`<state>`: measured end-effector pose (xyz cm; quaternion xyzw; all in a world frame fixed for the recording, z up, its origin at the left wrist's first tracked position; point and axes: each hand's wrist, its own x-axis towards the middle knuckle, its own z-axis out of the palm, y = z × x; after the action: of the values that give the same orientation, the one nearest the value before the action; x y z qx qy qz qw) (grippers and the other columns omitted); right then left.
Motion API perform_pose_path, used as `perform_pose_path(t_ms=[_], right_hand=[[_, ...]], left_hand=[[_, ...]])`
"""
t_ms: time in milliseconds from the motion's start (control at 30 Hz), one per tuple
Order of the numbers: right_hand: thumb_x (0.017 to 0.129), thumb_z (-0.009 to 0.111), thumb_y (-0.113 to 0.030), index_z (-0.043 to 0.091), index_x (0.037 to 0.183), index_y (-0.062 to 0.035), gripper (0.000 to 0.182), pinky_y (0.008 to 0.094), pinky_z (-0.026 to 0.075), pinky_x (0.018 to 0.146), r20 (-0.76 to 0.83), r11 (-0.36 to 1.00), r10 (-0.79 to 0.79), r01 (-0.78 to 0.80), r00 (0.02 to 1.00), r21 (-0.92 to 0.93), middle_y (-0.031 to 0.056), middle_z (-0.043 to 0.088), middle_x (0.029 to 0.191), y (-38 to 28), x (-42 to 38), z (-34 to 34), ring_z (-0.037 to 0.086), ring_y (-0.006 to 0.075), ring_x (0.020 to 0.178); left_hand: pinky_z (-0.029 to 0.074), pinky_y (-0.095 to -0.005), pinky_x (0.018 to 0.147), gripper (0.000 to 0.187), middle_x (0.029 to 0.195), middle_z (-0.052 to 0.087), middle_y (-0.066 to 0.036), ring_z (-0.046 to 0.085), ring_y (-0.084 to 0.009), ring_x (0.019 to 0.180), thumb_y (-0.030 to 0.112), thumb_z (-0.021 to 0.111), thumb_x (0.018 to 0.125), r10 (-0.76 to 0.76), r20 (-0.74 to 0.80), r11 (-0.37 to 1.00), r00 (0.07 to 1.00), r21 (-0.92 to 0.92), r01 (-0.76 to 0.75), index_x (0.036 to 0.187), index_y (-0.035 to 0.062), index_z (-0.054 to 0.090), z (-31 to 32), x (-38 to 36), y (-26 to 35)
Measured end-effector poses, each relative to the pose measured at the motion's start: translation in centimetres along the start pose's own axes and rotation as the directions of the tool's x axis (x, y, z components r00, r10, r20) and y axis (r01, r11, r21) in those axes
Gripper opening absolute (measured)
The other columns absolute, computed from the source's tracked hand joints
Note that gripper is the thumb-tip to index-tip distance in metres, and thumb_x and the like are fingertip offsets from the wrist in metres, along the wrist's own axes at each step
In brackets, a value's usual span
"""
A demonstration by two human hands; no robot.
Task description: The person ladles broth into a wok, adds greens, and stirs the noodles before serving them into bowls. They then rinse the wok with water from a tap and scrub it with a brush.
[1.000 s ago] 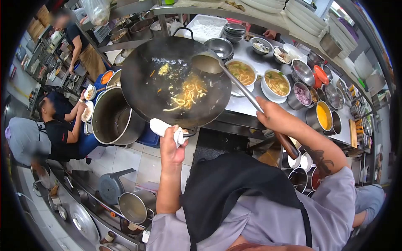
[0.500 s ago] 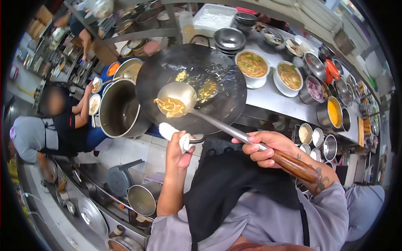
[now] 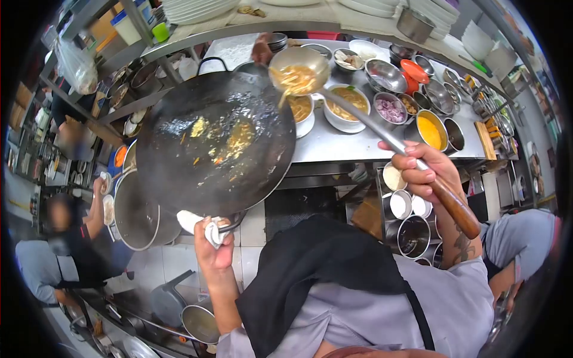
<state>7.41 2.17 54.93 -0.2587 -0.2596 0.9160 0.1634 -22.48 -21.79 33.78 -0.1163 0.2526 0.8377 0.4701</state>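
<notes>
My right hand [image 3: 425,170] is wrapped round the shaft of a long ladle [image 3: 370,122] with a wooden handle. Its bowl, full of noodles in broth [image 3: 296,77], is tilted over the left of two white soup bowls [image 3: 302,113], and some noodles hang from its edge. The other soup bowl [image 3: 347,107] stands just to the right. My left hand [image 3: 215,241] grips the handle of a big black wok [image 3: 209,143] through a white cloth [image 3: 206,228]. Bits of egg and a wet film remain in the wok.
A large steel pot [image 3: 138,209] stands left of the wok. Beyond the soup bowls are steel bowls, red onions [image 3: 390,111] and a yellow liquid [image 3: 430,130] on the steel counter [image 3: 334,146]. A shelf [image 3: 286,22] with plates crosses above. Other people are at the left and right.
The ladle has moved right, from over the wok to over the left soup bowl, and is now tipped. My view has shifted right, and the wok now appears further left.
</notes>
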Motion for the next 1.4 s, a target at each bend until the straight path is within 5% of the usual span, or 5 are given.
perform_pose_path(t_ms=[300,567,833,1167,1400], right_hand=[[0.084,0.05,-0.008,0.052,0.109,-0.0019,0.025,0.0223,0.036,0.036,-0.404,0.734,-0.355,-0.016,0.843,-0.679,0.0008,0.05,0.067,-3.8,0.6,-9.7,0.046,0.0063,0.045],[0.083,0.051,-0.009,0.048,0.119,0.0046,0.039,0.022,0.038,0.043,0.07,-0.073,-0.687,0.027,0.723,-0.997,0.0011,0.051,0.068,-2.0,2.2,-19.3,0.044,0.0074,0.047],[0.09,0.052,-0.01,0.047,0.122,-0.0069,0.034,0.023,0.037,0.036,-0.341,0.893,-0.402,0.282,0.85,-0.351,0.0002,0.046,0.069,-3.8,2.5,-23.0,0.041,0.0068,0.042],[0.087,0.058,-0.011,0.035,0.136,-0.0102,0.054,0.0239,0.036,0.039,0.028,0.961,0.094,-0.084,0.995,-0.265,0.0001,0.039,0.067,-2.8,8.1,-25.8,0.039,0.0069,0.041],[0.085,0.06,-0.006,0.034,0.136,-0.0072,0.057,0.0225,0.031,0.04,0.391,0.804,0.589,-0.465,0.707,-0.37,0.0034,0.043,0.065,-1.0,23.5,-17.6,0.04,0.008,0.041]], left_hand=[[0.038,-0.0257,0.037,0.014,0.073,0.057,-0.008,0.056,-0.0168,0.065,0.016,0.057,0.085,0.065,0.088,0.998,0.994,-0.011,-0.065,0.093,0.0087,0.047,0.8,-0.8,-0.2],[0.042,-0.0272,0.036,0.013,0.076,0.061,-0.012,0.062,-0.0225,0.07,0.015,0.053,0.087,0.133,0.091,0.99,0.987,-0.069,-0.127,0.096,0.006,0.051,1.3,-1.6,-0.4],[0.038,-0.026,0.038,0.014,0.08,0.06,-0.014,0.059,-0.0215,0.069,0.017,0.051,0.089,0.212,0.069,0.975,0.975,-0.082,-0.206,0.091,0.0033,0.052,0.3,-1.8,-0.2],[0.041,-0.0281,0.039,0.015,0.073,0.06,-0.013,0.057,-0.0206,0.063,0.019,0.05,0.089,0.378,-0.094,0.918,0.921,-0.094,-0.386,0.086,0.0046,0.053,0.2,-2.3,-1.5],[0.039,-0.0277,0.038,0.017,0.071,0.06,-0.013,0.054,-0.0187,0.054,0.021,0.052,0.086,0.468,-0.312,0.838,0.827,-0.14,-0.527,0.078,0.0062,0.056,2.6,-1.6,-2.8]])
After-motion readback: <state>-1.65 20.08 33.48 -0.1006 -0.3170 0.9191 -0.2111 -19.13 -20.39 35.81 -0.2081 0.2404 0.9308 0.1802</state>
